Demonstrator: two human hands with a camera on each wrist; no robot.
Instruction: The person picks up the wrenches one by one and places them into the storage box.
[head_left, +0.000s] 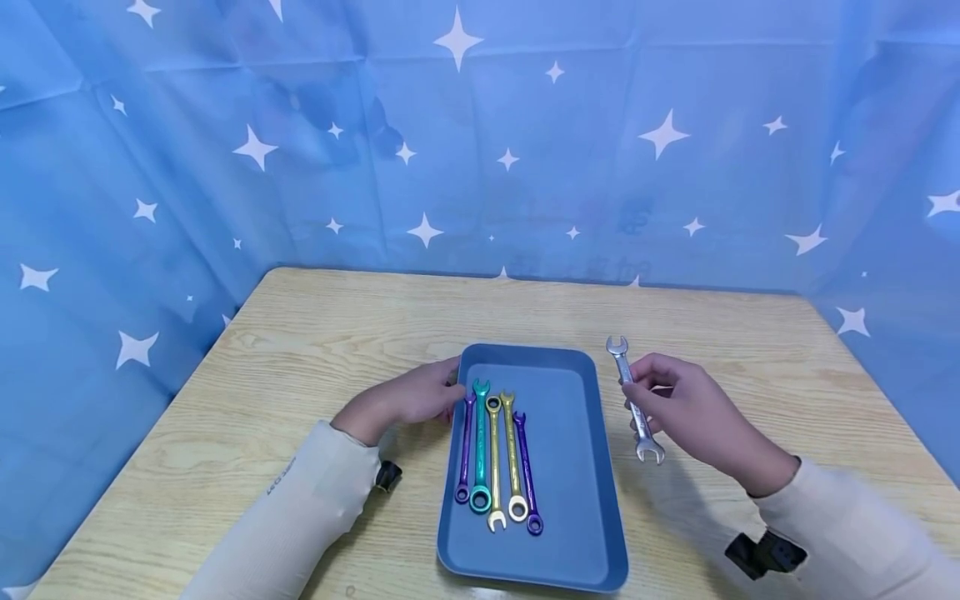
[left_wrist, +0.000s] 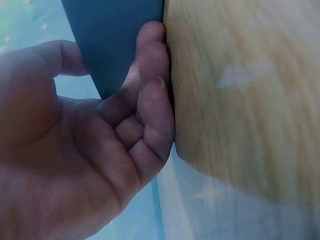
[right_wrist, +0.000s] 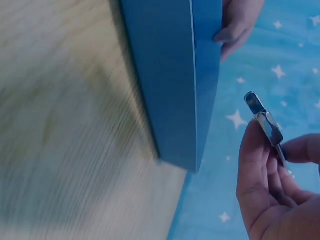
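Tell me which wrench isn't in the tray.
The plain silver wrench, pinched by the right hand beside the blue tray. The coloured wrenches lie side by side inside the tray.

Silver open-ended wrench (head_left: 635,400) — held above the table, just right of the blue tray (head_left: 577,467).

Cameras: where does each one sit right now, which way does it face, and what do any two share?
Head: above, looking forward and down at the table, blue tray, both hands and sleeves.
Left wrist: close behind the left hand, facing its fingers on the tray's edge.
Right wrist: behind the right hand, facing the silver wrench it pinches.
Shared: all three show the tray.
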